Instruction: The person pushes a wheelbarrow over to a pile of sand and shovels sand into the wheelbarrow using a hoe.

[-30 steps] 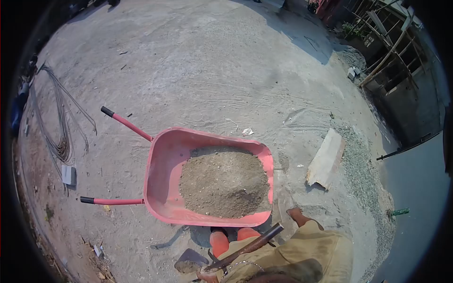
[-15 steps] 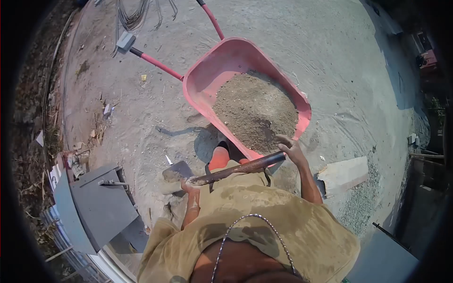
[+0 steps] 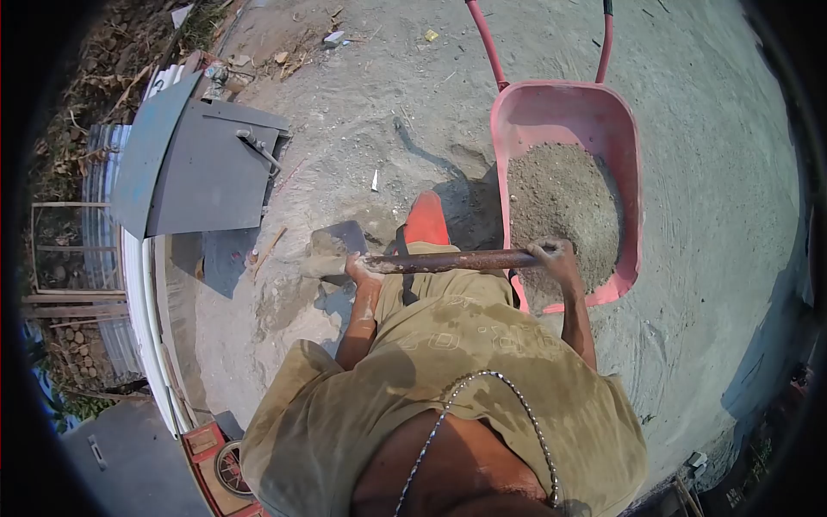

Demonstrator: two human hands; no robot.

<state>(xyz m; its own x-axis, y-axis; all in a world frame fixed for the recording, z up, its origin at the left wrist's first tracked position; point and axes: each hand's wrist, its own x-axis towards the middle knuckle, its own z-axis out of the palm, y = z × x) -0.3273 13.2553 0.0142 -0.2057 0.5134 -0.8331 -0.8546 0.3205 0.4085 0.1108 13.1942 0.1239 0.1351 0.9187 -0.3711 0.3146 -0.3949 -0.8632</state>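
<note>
Ok so the big change from half a second back: your right hand [image 3: 556, 256] had its fingers loose and spread by the end of the shovel [image 3: 439, 261], and now they're curled around that end. Your left hand [image 3: 363, 270] was already on, and its fingers are clamped lower on the handle [image 3: 491, 258], close to the blade [image 3: 347, 236]. I'd say that gives you proper two-handed control. Your view has swung round too, so the pink wheelbarrow [image 3: 551, 112] and its sand heap [image 3: 564, 198] now sit over on your right.

As for the shovel, it's right in front of your body, long axis running left to right across you, nearly level in view. The blade points left, away from the wheelbarrow, and the other end overlaps the wheelbarrow's near edge. Can't tell whether the blade touches the ground [image 3: 706, 198] or carries anything.
</note>
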